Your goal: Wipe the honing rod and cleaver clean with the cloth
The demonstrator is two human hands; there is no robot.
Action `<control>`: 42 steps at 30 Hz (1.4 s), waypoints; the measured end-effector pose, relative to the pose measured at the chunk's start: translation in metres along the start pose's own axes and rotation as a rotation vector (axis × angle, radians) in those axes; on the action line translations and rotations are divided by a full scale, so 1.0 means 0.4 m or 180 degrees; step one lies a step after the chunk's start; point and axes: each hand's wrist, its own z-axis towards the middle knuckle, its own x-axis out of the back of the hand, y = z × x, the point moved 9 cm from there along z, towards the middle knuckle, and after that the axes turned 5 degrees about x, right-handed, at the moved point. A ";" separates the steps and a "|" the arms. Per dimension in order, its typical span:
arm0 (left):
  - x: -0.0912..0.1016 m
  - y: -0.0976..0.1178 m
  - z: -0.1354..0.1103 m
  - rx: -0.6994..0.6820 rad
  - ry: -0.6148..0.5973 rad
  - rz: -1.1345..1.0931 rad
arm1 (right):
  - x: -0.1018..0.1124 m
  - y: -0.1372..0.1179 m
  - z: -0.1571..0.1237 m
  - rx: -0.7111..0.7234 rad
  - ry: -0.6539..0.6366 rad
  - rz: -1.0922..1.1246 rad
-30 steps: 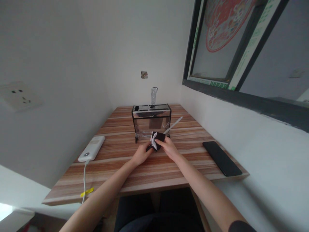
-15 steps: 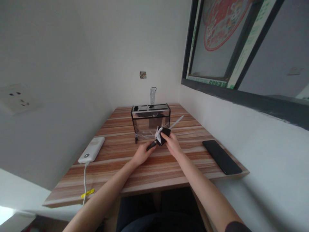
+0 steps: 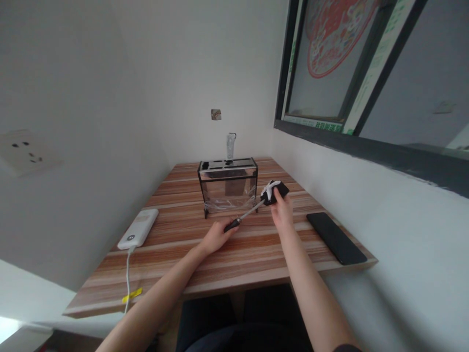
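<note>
My left hand (image 3: 216, 237) is closed round the dark handle of a knife (image 3: 245, 214) whose thin blade slants up to the right just above the wooden table (image 3: 234, 259). My right hand (image 3: 281, 211) pinches a black and white cloth (image 3: 274, 190) wrapped round the blade's far end. Both hands are in front of a clear, black-framed knife rack (image 3: 227, 185), with the right hand beside its right end.
A pale handle (image 3: 230, 145) sticks up from the rack's top. A white power bank (image 3: 138, 229) with a cable lies at the left, a black phone (image 3: 336, 238) at the right near the wall. White walls close in on three sides; a window is at upper right.
My right hand has slid the cloth along the blade, up and to the right, from near the handle to the tip. The blade now shows. My left hand has stayed put.
</note>
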 end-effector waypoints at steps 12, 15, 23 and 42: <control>0.004 -0.006 -0.007 -0.0043 -0.0062 0.0136 | 0.023 0.007 0.004 -0.0065 0.0153 -0.0006; 0.007 -0.009 -0.008 -0.0009 -0.0003 0.0160 | -0.001 0.029 -0.015 -0.0217 -0.0013 -0.0093; 0.019 0.000 -0.008 0.0079 0.0113 0.0115 | -0.062 0.100 -0.090 -0.0644 -0.0504 -0.0418; 0.030 -0.012 -0.003 0.0088 0.0228 0.0018 | -0.118 0.168 -0.191 -0.0823 -0.1344 -0.1188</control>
